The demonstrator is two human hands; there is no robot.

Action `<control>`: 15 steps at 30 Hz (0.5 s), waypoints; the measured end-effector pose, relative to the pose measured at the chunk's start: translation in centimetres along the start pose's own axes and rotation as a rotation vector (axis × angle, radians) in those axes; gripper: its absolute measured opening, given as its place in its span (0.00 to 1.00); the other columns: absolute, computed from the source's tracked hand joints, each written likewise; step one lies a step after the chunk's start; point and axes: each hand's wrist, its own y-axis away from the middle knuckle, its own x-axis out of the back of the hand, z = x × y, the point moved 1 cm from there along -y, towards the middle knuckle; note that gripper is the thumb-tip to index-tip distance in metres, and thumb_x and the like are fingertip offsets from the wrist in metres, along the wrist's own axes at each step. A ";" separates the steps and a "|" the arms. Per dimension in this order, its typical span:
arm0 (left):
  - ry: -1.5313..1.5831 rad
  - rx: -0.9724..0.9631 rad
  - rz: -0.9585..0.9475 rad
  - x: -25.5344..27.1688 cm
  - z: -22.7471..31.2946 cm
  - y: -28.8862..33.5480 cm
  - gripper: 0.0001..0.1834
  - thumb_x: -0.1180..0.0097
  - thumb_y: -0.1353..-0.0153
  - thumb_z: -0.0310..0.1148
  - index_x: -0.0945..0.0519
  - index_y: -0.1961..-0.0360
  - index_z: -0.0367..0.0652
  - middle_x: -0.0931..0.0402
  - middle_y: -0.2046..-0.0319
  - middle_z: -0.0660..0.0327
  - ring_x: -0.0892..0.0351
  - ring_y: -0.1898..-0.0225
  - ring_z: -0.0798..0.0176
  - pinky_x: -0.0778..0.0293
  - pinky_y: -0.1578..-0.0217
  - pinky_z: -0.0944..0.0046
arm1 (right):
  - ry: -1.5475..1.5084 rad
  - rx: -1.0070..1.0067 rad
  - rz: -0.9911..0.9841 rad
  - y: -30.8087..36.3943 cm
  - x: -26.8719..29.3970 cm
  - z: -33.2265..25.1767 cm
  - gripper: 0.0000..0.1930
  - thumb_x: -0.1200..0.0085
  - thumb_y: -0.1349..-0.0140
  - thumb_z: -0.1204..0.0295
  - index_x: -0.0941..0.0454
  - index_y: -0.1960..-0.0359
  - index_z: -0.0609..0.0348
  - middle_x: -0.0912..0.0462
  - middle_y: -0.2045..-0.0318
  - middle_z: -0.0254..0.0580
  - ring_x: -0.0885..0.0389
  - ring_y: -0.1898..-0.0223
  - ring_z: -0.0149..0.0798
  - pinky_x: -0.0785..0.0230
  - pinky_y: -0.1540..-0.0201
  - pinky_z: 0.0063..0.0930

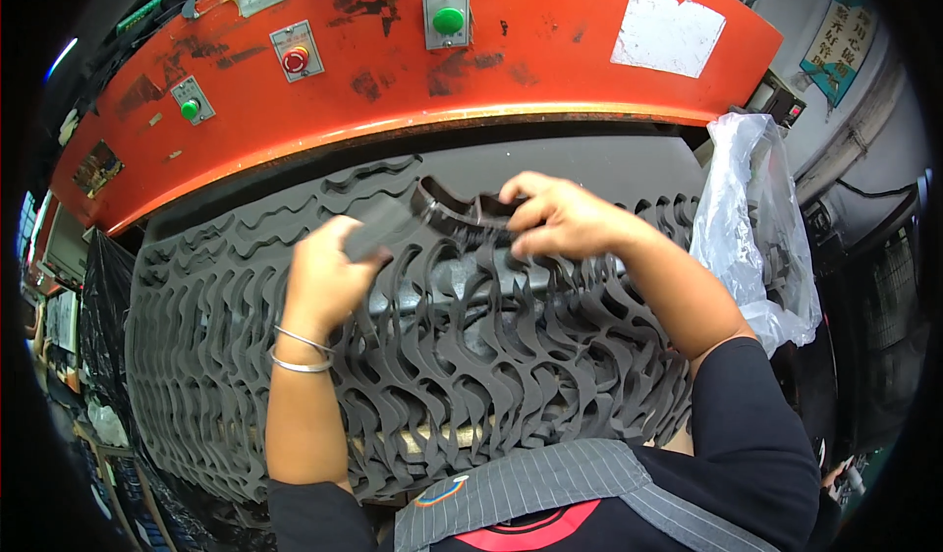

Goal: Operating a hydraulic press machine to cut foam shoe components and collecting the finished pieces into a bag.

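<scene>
My left hand [327, 269], with bangles at the wrist, is closed on a flat dark grey foam piece [384, 222]. To its right, my right hand [565, 218] grips the end of a dark, wavy metal cutting die [447, 210]. The die's left end comes close to the foam piece; whether they touch I cannot tell. Both hands are over a dark grey foam sheet [629, 164] with wavy cut-outs. Its near part is a web of curved strips [471, 395], some loose and lifted. My fingertips are partly hidden.
Behind the sheet stands an orange machine beam [550, 85] with green buttons [448, 21] and a red button [295, 59]. At the right hangs a clear plastic bag [751, 228] with dark pieces in it. Black plastic sheeting [106, 297] borders the left side.
</scene>
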 end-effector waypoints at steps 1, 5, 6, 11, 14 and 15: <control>0.405 0.169 0.039 0.6 -1.0 -0.6 0.16 0.34 0.48 0.36 0.24 0.64 0.37 0.22 0.72 0.56 0.20 0.70 0.61 0.26 0.68 0.65 | 0.320 0.098 0.143 -0.4 1.0 1.9 0.12 0.37 0.50 0.67 0.16 0.65 0.58 0.27 0.50 0.45 0.28 0.49 0.44 0.33 0.48 0.33; 1.004 0.438 0.105 -3.8 -2.4 -2.5 0.14 0.38 0.44 0.35 0.22 0.61 0.38 0.21 0.69 0.61 0.23 0.70 0.69 0.27 0.67 0.69 | 0.513 -0.017 0.243 -4.1 1.9 8.9 0.11 0.40 0.46 0.63 0.16 0.64 0.53 0.29 0.44 0.39 0.31 0.46 0.46 0.34 0.44 0.35; 1.037 0.449 -0.001 -5.2 -2.6 -3.3 0.15 0.38 0.44 0.35 0.22 0.58 0.38 0.21 0.67 0.61 0.23 0.68 0.69 0.27 0.65 0.68 | 0.596 -0.050 0.202 -5.0 1.7 10.0 0.11 0.40 0.46 0.63 0.16 0.64 0.52 0.28 0.44 0.38 0.32 0.46 0.45 0.34 0.45 0.36; 0.973 0.428 0.000 -12.9 -4.3 -7.9 0.16 0.39 0.45 0.35 0.20 0.58 0.37 0.21 0.65 0.63 0.24 0.66 0.69 0.28 0.63 0.67 | 0.672 0.080 0.216 -7.1 -0.1 14.2 0.18 0.37 0.49 0.61 0.19 0.55 0.47 0.29 0.42 0.35 0.33 0.43 0.45 0.45 0.36 0.41; 0.801 0.378 -0.032 -14.7 -6.0 -9.1 0.16 0.40 0.45 0.35 0.21 0.58 0.36 0.21 0.66 0.63 0.24 0.66 0.68 0.28 0.64 0.68 | 0.584 -0.064 0.596 -4.2 0.1 15.9 0.31 0.35 0.52 0.58 0.28 0.44 0.46 0.31 0.40 0.39 0.36 0.38 0.46 0.50 0.34 0.46; 0.732 0.364 -0.037 -14.8 -6.5 -9.3 0.16 0.41 0.46 0.35 0.21 0.59 0.36 0.22 0.67 0.63 0.24 0.67 0.68 0.28 0.64 0.68 | 0.461 -0.209 0.607 -3.4 0.2 16.8 0.41 0.33 0.53 0.56 0.37 0.37 0.48 0.31 0.39 0.44 0.38 0.35 0.46 0.56 0.32 0.52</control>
